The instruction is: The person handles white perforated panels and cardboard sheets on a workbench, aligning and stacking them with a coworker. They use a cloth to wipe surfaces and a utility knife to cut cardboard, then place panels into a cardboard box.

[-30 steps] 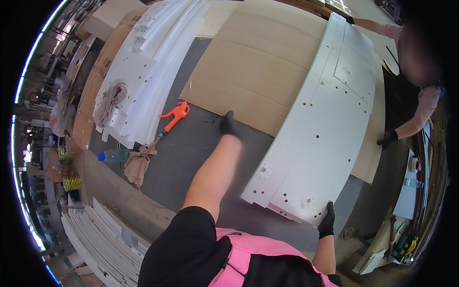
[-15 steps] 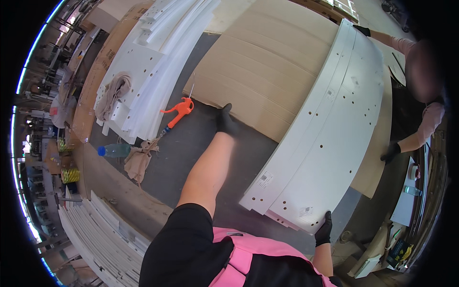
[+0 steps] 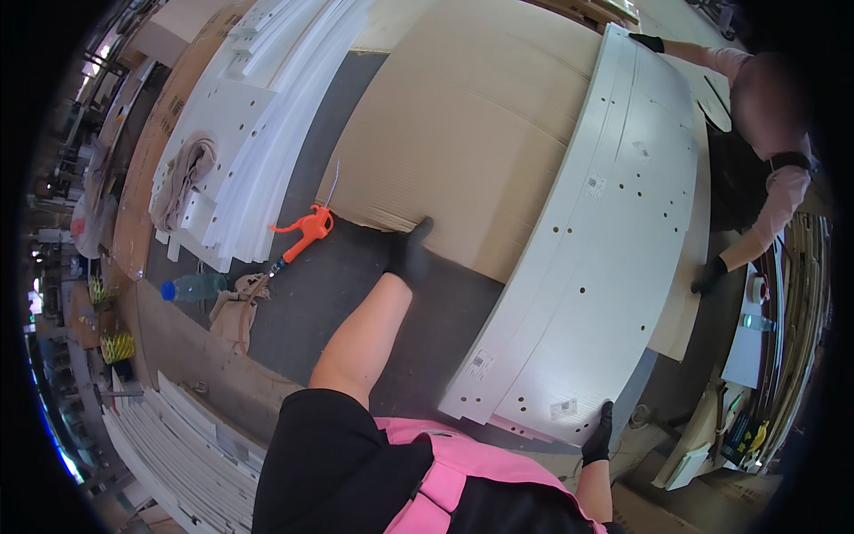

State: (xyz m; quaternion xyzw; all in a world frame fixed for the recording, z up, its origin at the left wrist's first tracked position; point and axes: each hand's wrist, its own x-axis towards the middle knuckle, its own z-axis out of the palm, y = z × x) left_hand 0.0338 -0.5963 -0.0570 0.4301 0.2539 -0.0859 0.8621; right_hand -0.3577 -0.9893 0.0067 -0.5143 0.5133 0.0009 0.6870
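While the left hand (image 3: 409,254) pinches cardboard (image 3: 449,133) mid-frame, arm (image 3: 356,343) outstretched, right hand (image 3: 599,438) touches white panels (image 3: 569,343) lower right; grip? can't tell.

Soft, fairly even light falls on the cardboard sheet (image 3: 454,125), with a faint, blurry-edged shade over its lower right part. Right of the sheet, the long white panels (image 3: 569,303) carry a muted sheen; left of it, the white boards (image 3: 298,107) are brighter, nearly washed out along their edges. Far left of the sheet, the background turns dim and soft, broken by small glaring patches and, lower down, a bluish-white light strip (image 3: 68,459). The co-worker's head (image 3: 770,102), right of the sheet, is blurred. Around the sheet, long edges bow and the corners go black.
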